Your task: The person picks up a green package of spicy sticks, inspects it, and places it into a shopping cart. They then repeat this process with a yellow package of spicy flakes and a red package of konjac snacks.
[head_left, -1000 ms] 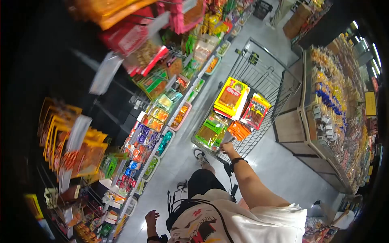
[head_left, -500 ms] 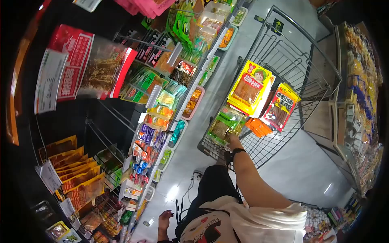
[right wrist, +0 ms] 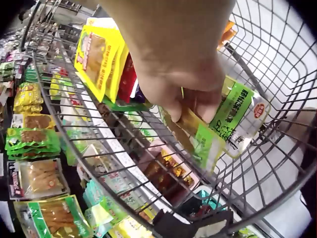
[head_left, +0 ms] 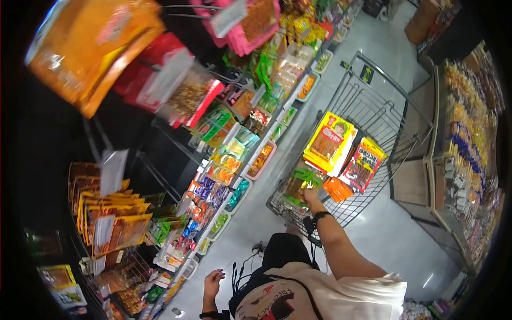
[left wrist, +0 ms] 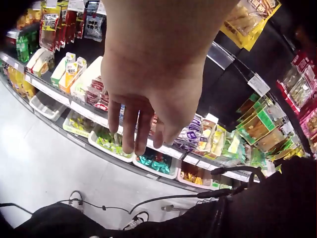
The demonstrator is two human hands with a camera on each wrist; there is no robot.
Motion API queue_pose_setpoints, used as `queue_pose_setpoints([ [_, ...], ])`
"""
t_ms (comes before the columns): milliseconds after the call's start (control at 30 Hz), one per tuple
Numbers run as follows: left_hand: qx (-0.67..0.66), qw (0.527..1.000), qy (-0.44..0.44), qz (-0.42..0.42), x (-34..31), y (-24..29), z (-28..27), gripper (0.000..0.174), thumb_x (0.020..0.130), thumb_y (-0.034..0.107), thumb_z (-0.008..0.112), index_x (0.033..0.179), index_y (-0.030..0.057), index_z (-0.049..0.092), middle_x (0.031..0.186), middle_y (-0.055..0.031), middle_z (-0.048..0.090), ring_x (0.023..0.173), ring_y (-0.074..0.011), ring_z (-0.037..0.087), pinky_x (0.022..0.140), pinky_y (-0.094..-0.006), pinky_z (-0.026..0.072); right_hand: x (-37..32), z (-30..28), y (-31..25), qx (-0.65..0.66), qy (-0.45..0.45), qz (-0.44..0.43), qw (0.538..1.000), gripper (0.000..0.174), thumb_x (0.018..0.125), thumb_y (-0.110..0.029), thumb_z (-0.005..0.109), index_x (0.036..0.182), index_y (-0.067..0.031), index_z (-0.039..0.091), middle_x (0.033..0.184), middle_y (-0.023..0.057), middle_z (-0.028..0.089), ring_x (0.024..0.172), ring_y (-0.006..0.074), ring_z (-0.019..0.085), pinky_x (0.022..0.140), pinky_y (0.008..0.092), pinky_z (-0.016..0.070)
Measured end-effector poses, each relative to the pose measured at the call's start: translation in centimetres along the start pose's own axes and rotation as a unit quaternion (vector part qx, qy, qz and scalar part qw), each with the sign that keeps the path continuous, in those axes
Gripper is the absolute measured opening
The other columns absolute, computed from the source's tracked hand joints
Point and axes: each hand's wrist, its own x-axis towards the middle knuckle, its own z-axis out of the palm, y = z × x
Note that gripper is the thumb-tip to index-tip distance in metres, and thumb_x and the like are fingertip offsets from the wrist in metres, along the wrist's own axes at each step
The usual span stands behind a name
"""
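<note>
One green-labelled packet (right wrist: 205, 145) is gripped by the right hand (right wrist: 181, 82), whose fingers and thumb pinch its upper edge right of centre in the right wrist view. It is inside the wire cart (right wrist: 106, 182), and a second green-labelled packet (right wrist: 237, 113) lies just beside it, towards the right of that view. In the head view the pinched packet is near the cart's lower left end. Next to it, further up the frame, lies a stack of yellow packets (head_left: 328, 141); a red-and-black packet (head_left: 364, 164) lies to the right of the stack, with orange packets (head_left: 337, 189) just below. Outside the cart, the left hand (head_left: 212, 282) hangs at the lower left of centre, open and holding nothing, its fingers loosely extended. Shelves of packaged food (head_left: 217, 170) run diagonally along the cart's left, and a display of small wrapped goods (head_left: 464, 144) stands at the right edge.
</note>
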Motion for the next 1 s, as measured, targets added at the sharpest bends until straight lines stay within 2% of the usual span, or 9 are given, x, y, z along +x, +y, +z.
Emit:
queue_pose_setpoints([
  [67, -0.05, 0.998, 0.005, 0.023, 0.0, -1.2, -0.3, 0.028, 0.097, 0.015, 0.06, 0.115, -0.0057, 0.064, 0.097, -0.0133, 0.07, 0.09, -0.0205, 0.068, 0.081, -0.0316, 0.055, 3.7, -1.4, 3.7, -0.141, 0.012, -0.098, 0.985, 0.008, 0.079, -0.005, 0.073, 0.086, -0.0043, 0.068, 0.067, 0.0044, 0.062, 0.054, 0.0164, 0.057, 0.047, 0.0342, 0.0454],
  [200, -0.118, 0.991, 0.024, 0.057, -0.5, -3.5, -2.0, 0.027, 0.097, 0.014, 0.058, 0.117, -0.0034, 0.063, 0.099, -0.0142, 0.071, 0.089, -0.0204, 0.068, 0.08, -0.0308, 0.0534, -9.1, -3.0, -3.0, -0.251, 0.054, -0.239, 0.936, 0.027, 0.076, -0.023, 0.078, 0.081, 0.0035, 0.073, 0.076, 0.0185, 0.071, 0.072, 0.0272, 0.07, 0.062, 0.037, 0.0517],
  [300, -0.129, 0.986, 0.052, 0.095, -2.5, -1.7, -3.7, 0.026, 0.099, 0.016, 0.053, 0.118, 0.0026, 0.065, 0.1, -0.0092, 0.072, 0.086, -0.0163, 0.068, 0.076, -0.0262, 0.0492, -15.5, -2.6, -4.6, -0.059, -0.05, -0.24, 0.968, 0.018, 0.082, -0.014, 0.074, 0.085, 0.0035, 0.073, 0.078, 0.0115, 0.071, 0.069, 0.021, 0.068, 0.062, 0.0328, 0.0506],
  [467, -0.181, 0.971, 0.089, 0.131, -4.7, 0.1, -7.2, 0.027, 0.099, 0.023, 0.056, 0.116, 0.0036, 0.066, 0.099, -0.0085, 0.072, 0.085, -0.015, 0.067, 0.078, -0.0275, 0.0462, -36.1, -1.2, -11.2, 0.001, -0.218, -0.22, 0.951, 0.014, 0.088, -0.006, 0.069, 0.099, 0.0015, 0.069, 0.088, 0.0063, 0.071, 0.078, 0.0158, 0.066, 0.071, 0.0291, 0.0508],
  [533, -0.205, 0.963, 0.098, 0.144, -5.4, 0.5, -8.4, 0.028, 0.099, 0.024, 0.056, 0.116, 0.004, 0.066, 0.099, -0.0087, 0.072, 0.086, -0.0151, 0.067, 0.078, -0.0277, 0.0463, -40.4, -1.3, -11.2, 0.097, -0.314, -0.224, 0.917, 0.022, 0.089, -0.009, 0.068, 0.108, 0.0014, 0.066, 0.105, 0.0103, 0.07, 0.094, 0.0213, 0.067, 0.085, 0.0363, 0.0534],
  [600, -0.212, 0.958, 0.098, 0.169, -6.8, 0.7, -9.6, 0.03, 0.1, 0.026, 0.053, 0.115, 0.0029, 0.064, 0.1, -0.0091, 0.072, 0.088, -0.0156, 0.068, 0.078, -0.026, 0.047, -44.3, -1.3, -10.9, 0.2, -0.422, -0.215, 0.858, 0.031, 0.09, -0.009, 0.067, 0.119, 0.0011, 0.061, 0.117, 0.0113, 0.067, 0.107, 0.025, 0.064, 0.098, 0.0428, 0.0483],
  [700, -0.244, 0.944, 0.085, 0.206, -7.9, -0.1, -11.1, 0.033, 0.102, 0.027, 0.05, 0.118, -0.0001, 0.06, 0.102, -0.0111, 0.07, 0.088, -0.0159, 0.068, 0.077, -0.0235, 0.0489, -49.9, 0.0, -9.7, 0.293, -0.499, -0.205, 0.789, 0.04, 0.09, -0.008, 0.066, 0.128, -0.0006, 0.056, 0.127, 0.0094, 0.063, 0.117, 0.0253, 0.059, 0.105, 0.0458, 0.0424],
  [800, -0.268, 0.932, 0.071, 0.234, -10.2, -1.0, -11.8, 0.035, 0.103, 0.027, 0.047, 0.119, -0.002, 0.058, 0.103, -0.0128, 0.07, 0.089, -0.0167, 0.068, 0.079, -0.0259, 0.0501, -51.2, 2.3, -7.6, 0.286, -0.527, -0.225, 0.768, 0.045, 0.089, -0.01, 0.068, 0.131, -0.0026, 0.054, 0.133, 0.007, 0.059, 0.122, 0.0238, 0.055, 0.107, 0.0439, 0.0403],
  [1000, -0.308, 0.911, 0.085, 0.262, -15.0, -3.4, -14.4, 0.034, 0.103, 0.026, 0.047, 0.118, -0.0029, 0.059, 0.104, -0.014, 0.069, 0.091, -0.0186, 0.068, 0.084, -0.03, 0.0502, -56.3, 7.7, -3.7, 0.147, -0.536, -0.208, 0.805, 0.047, 0.086, -0.012, 0.072, 0.129, -0.0031, 0.056, 0.132, 0.0078, 0.06, 0.12, 0.0215, 0.057, 0.106, 0.0417, 0.041],
])
